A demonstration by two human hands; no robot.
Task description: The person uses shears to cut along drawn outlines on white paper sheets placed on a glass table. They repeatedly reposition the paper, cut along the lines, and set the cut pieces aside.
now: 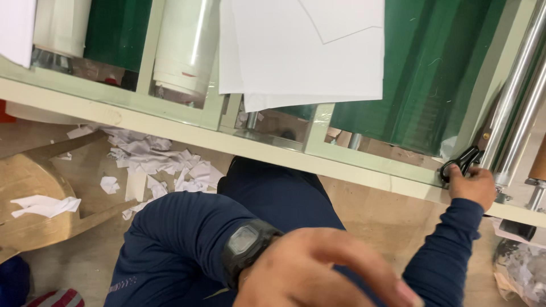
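- Right hand (473,186) is way over at the right end of the pale green machine frame (170,122), resting on its front edge. Fingers are curled around the black handles of a pair of scissors (462,162), so it's closed on them. The scissors sit right at the frame edge, next to the shiny metal rollers (520,91).
- Left hand (327,267) is close to the camera, low in the middle, and pretty blurry. Fingers are stretched out and loosely spread, basically open, with nothing in it that I can see. It isn't touching anything, just hanging over the person's lap.
- There's a black digital watch (245,244) on that left wrist, with a dark blue sleeve behind it.
- Up on the machine, a stack of white paper sheets (301,51) lies on the green belt (421,68), well apart from both hands.
- Floor on the left has a heap of white paper scraps (153,162), beside a wooden stool (34,199) with one crumpled piece on it.
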